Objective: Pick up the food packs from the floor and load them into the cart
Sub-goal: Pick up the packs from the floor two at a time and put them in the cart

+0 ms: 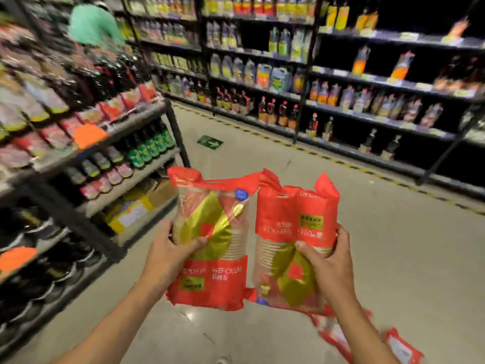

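The person holds two packs above the floor, one in each hand. The left hand grips the left pack at its middle: the thumb presses on the front face and the other fingers wrap around the side, hidden behind the wrapper. The right hand grips the right pack in the same way, with the thumb on the front and the fingers closed around the far edge. This pack is upside down, as its print is turned over. The two packs touch each other between the thumbs.

Below the right wrist, more packs lie on the floor, at least two; their edges are blurred, so the exact count cannot be told.

Beyond the fingertips the aisle is open, with a green sign on the floor and shelves of bottles on both sides. No cart is in view.

So the task seems to be in its middle: two packs are picked up but not loaded, and some remain on the floor. How many are already in the cart cannot be judged.
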`<state>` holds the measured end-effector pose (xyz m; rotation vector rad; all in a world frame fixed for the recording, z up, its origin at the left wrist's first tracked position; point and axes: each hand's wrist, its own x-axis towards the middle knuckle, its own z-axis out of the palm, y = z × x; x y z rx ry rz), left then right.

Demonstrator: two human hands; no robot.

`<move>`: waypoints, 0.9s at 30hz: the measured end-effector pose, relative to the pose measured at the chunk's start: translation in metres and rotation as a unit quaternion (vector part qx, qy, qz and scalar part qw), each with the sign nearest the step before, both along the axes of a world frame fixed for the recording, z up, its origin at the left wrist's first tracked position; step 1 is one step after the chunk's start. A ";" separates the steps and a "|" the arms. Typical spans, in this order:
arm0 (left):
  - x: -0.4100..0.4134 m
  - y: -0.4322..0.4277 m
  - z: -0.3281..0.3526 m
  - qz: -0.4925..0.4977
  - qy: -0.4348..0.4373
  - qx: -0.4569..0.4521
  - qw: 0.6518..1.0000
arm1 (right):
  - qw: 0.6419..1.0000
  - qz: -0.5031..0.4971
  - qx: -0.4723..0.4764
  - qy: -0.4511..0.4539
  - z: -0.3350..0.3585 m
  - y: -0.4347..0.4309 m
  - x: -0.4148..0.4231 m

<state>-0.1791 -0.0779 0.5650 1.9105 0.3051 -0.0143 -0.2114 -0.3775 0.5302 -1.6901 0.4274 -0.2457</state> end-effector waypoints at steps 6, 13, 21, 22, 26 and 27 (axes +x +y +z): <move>-0.150 0.147 0.065 0.225 -0.056 0.012 0.973 | 0.977 0.210 0.003 -0.035 0.056 0.162 -0.003; -0.368 0.287 0.065 0.434 -0.051 0.012 0.899 | 0.911 0.411 0.019 -0.030 0.065 0.377 -0.109; -0.582 0.446 0.047 0.562 -0.041 -0.022 0.826 | 0.847 0.531 0.035 0.001 0.051 0.599 -0.278; -0.603 0.466 0.046 0.571 -0.036 -0.013 0.820 | 0.841 0.540 0.038 0.005 0.052 0.623 -0.297; -0.657 0.536 0.054 0.597 -0.031 0.010 0.802 | 0.824 0.565 0.033 0.014 0.050 0.702 -0.350; -0.665 0.552 0.055 0.599 -0.031 0.015 0.800 | 0.824 0.566 0.032 0.015 0.051 0.719 -0.358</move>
